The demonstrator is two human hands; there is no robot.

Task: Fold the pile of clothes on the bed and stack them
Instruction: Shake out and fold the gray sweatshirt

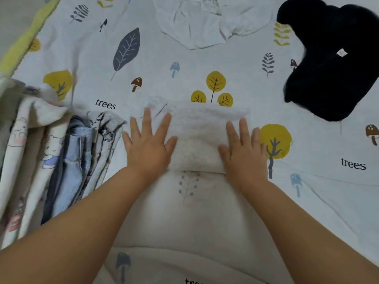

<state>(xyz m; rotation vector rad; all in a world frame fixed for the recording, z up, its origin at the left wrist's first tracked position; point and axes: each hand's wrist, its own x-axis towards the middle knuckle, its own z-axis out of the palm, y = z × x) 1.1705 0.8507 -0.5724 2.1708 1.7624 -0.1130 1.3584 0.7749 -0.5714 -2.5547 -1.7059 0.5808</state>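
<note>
Nearest me, on the bed [338, 191], my left hand [148, 144] and right hand [244, 152] lie spread flat, fingers straight, pressing the two ends of a folded pale fleecy garment [196, 136]. It looks soft, light and limp; I judge it best lifted from beneath both ends. Beside it, left, lies the folded stack [61, 160]. Farther off wait a crumpled white garment [205, 21] and a black garment [332, 58].
</note>
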